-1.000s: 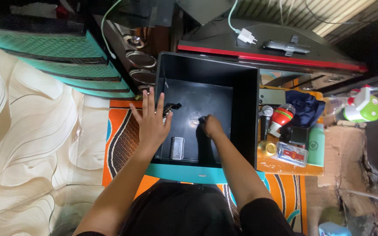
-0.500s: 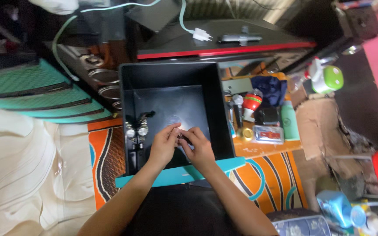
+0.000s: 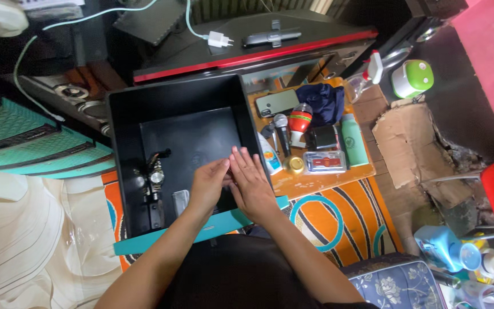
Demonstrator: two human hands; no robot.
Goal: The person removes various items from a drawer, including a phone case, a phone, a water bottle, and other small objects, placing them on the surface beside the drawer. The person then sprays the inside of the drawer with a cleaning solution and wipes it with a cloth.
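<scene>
Head view, two hands, left hand (image 3: 208,184), right hand (image 3: 251,184), grip unclear, one black drawer (image 3: 190,97), two watches (image 3: 154,176)

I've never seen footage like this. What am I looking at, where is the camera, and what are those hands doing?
No machine here: the camera sits on a person's head and looks down at their own two bare hands. The left hand and right hand meet, fingers touching, inside a black drawer with a teal front. Whether they hold anything is hidden between them. A wristwatch and a small grey case lie in the drawer to the left hand's side. Beside the drawer, a wooden board carries a phone, a microphone and a green bottle.
</scene>
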